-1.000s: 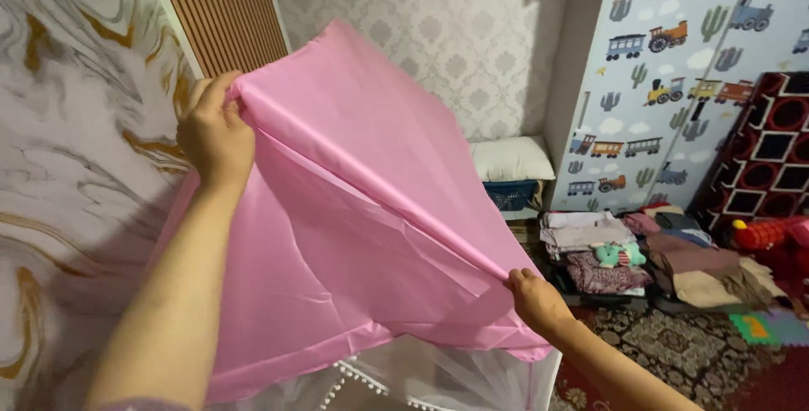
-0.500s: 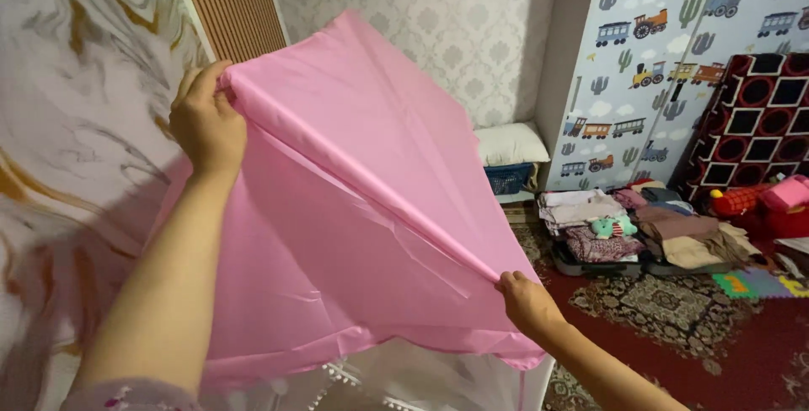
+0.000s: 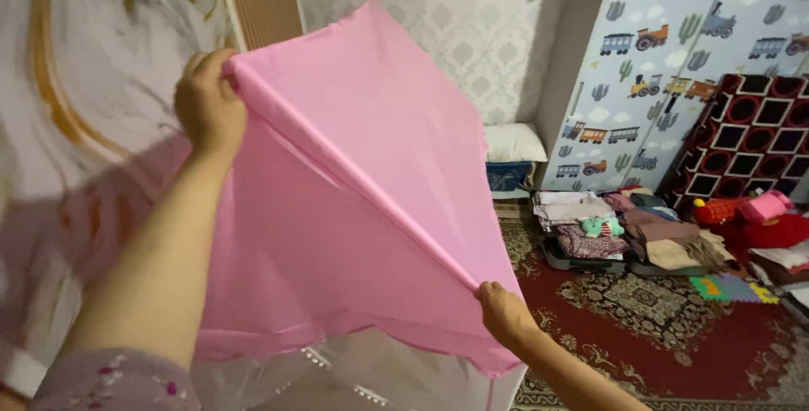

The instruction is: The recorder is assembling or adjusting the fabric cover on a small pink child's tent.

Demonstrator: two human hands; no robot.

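A large pink fabric cover [image 3: 354, 209] is stretched in front of me over a tent-like frame. My left hand [image 3: 209, 106] is raised high and grips the fabric's upper left edge. My right hand [image 3: 504, 312] is lower and pinches the fabric along a taut ridge near its bottom right corner. Below the pink fabric a white see-through mesh wall [image 3: 337, 377] with small pompom trim shows.
A marbled wall [image 3: 93, 125] is close on the left. A white pillow [image 3: 514, 143] lies by the far wall. Folded clothes in an open suitcase [image 3: 624, 238], a red patterned rug [image 3: 674, 327], a red-and-black cube shelf [image 3: 746, 137] and toys [image 3: 758, 213] fill the right side.
My left hand has lifted the fabric's edge slightly and my right hand has slid a little along the ridge. The view has shifted left, moving the room's things rightward.
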